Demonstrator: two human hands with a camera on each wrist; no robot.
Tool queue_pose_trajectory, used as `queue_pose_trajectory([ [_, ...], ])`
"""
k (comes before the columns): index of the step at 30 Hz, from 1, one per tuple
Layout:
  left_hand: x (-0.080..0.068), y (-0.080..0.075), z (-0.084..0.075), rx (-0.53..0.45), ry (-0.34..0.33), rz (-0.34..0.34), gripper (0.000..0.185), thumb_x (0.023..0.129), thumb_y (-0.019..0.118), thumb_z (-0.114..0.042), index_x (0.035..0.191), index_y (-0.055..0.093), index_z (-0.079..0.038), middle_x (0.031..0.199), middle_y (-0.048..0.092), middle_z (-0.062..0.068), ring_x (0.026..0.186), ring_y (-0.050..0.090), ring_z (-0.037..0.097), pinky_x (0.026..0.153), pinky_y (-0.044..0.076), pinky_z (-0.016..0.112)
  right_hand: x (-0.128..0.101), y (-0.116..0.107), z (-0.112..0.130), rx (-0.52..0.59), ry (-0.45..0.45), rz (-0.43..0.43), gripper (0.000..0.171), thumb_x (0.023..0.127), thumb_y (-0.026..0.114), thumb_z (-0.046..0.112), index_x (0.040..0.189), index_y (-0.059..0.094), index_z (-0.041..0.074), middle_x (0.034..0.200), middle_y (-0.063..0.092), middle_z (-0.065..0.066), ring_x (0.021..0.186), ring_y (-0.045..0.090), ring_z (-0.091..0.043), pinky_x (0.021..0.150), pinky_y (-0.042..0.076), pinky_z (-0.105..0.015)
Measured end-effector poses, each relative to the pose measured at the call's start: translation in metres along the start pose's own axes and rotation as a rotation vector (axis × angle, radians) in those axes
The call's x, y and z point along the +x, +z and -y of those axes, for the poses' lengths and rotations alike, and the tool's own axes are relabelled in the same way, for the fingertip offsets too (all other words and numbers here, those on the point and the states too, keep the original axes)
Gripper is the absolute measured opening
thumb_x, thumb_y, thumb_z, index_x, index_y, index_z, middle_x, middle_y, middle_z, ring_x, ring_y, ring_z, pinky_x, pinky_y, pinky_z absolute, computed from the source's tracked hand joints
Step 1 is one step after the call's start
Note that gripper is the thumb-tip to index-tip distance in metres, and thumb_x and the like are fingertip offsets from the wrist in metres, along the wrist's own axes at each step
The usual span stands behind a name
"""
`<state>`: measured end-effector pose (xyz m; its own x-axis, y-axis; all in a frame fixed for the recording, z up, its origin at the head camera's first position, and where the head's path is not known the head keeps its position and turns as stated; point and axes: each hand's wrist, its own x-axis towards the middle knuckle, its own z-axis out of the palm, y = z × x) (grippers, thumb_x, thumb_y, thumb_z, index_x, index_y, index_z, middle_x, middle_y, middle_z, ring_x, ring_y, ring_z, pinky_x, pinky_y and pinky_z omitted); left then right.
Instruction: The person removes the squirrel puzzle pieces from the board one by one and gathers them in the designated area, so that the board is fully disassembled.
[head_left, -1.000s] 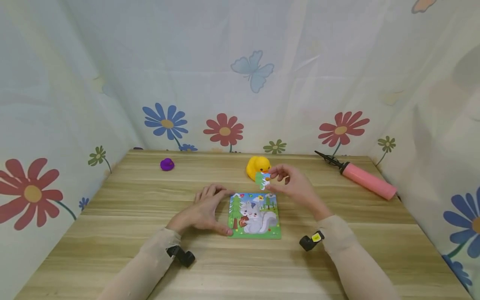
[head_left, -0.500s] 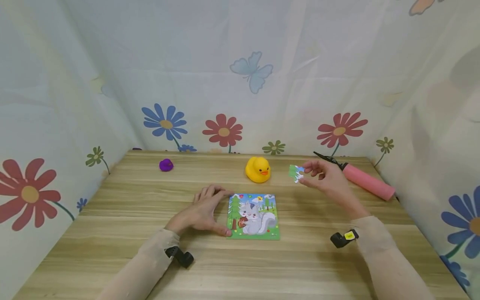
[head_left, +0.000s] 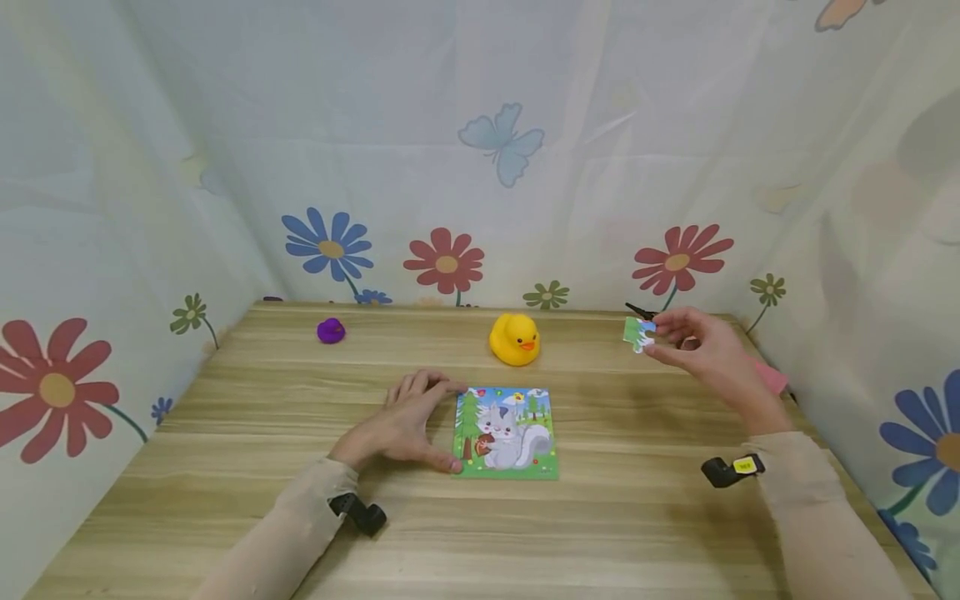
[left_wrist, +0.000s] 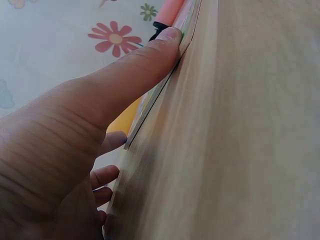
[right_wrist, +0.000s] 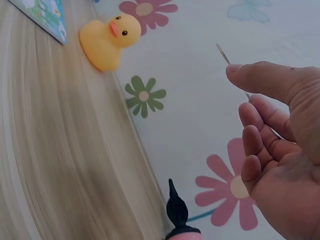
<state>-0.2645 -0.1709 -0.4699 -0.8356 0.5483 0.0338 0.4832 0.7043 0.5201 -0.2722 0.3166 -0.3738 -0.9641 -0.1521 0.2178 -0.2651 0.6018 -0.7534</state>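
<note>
A square squirrel jigsaw puzzle (head_left: 506, 433) lies flat on the wooden table in the head view. My left hand (head_left: 408, 425) rests at its left side, thumb on the near corner and index finger at the far one. The left wrist view shows that thumb (left_wrist: 145, 60) lying straight along the puzzle's edge. Raised over the table's right part, my right hand (head_left: 712, 358) pinches a small green and blue puzzle piece (head_left: 639, 334) between thumb and fingers. In the right wrist view the piece (right_wrist: 223, 53) appears edge-on as a thin line.
A yellow rubber duck (head_left: 515, 340) stands behind the puzzle, and a small purple duck (head_left: 331, 331) sits farther left. A pink hand pump (head_left: 771, 379) with a black nozzle lies at the back right, partly hidden by my right hand. A flowered curtain surrounds the table.
My right hand has carried the puzzle piece rightward, from in front of the yellow duck to in front of the pump. My left hand has stayed at the puzzle's edge.
</note>
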Motion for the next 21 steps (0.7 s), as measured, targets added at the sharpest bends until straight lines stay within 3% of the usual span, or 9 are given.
queue_pose_trajectory([
  [5, 0.000, 0.000, -0.001, 0.002, 0.000, 0.001, 0.122, 0.066, 0.101, -0.070, 0.167, 0.049, -0.026, 0.170, 0.035, 0.016, 0.153, 0.030, 0.042, 0.123, 0.022, 0.071, -0.007, -0.014, -0.009, -0.078, -0.004, 0.002, 0.048, 0.102, 0.085, 0.029, 0.138, 0.068, 0.002, 0.121, 0.069, -0.017, 0.099, 0.060, -0.018, 0.080, 0.051, -0.017],
  [12, 0.000, 0.001, 0.000, 0.013, 0.000, 0.005, 0.122, 0.066, 0.100, -0.071, 0.167, 0.048, -0.027, 0.169, 0.034, 0.015, 0.153, 0.030, 0.042, 0.123, 0.022, 0.071, -0.021, -0.023, -0.035, -0.160, 0.039, 0.069, 0.045, 0.102, 0.085, 0.032, 0.132, 0.069, 0.002, 0.120, 0.070, -0.014, 0.101, 0.060, -0.022, 0.081, 0.052, -0.020],
  [21, 0.000, 0.001, 0.001, 0.019, -0.005, 0.005, 0.121, 0.067, 0.099, -0.072, 0.168, 0.048, -0.028, 0.168, 0.035, 0.013, 0.153, 0.030, 0.041, 0.123, 0.022, 0.070, -0.036, -0.025, -0.073, -0.151, 0.018, 0.152, 0.041, 0.101, 0.086, 0.018, 0.131, 0.069, -0.004, 0.121, 0.072, -0.016, 0.097, 0.063, -0.018, 0.081, 0.054, -0.024],
])
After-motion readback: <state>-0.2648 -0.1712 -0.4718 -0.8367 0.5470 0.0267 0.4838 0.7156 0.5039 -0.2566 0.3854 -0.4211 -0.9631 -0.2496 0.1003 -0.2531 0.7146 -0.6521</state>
